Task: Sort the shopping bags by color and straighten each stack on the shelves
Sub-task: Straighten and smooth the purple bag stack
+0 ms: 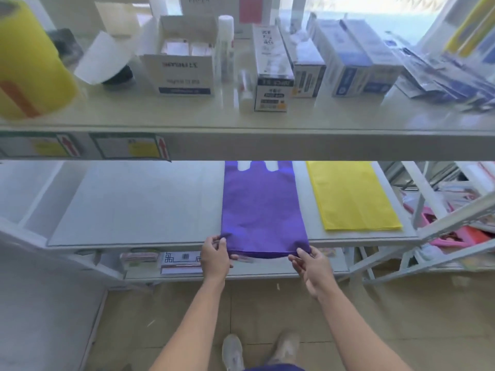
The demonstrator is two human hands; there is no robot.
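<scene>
- the purple bag stack (262, 210) lies flat on the middle shelf (134, 204). its cut-out handles point to the back, partly hidden under the upper shelf (241, 140).
- the stack's near edge hangs a little over the front lip of the middle shelf.
- the left hand (215, 259) is at the near left corner of the purple stack. its grip is closed on that corner, fingers curled round the fabric.
- the right hand (312, 263) is at the near right corner. its grip pinches that corner too.
- the yellow bag stack (353, 196) lies flat on the same shelf, to the right of the purple one. a strip of bare shelf shows between them, so they do not touch, and its near end angles slightly to the right.
- the upper shelf carries a big yellow roll (29, 62) at the far left and an open white carton (184, 68) near the middle. right of the carton stand blue and white boxes (359, 60).
- price labels (128, 145) with red arrows are stuck on the front edge of the upper shelf, at the left.
- a pair of light shoes (233, 352) stands on the tiled floor (401, 317) below the arms.
</scene>
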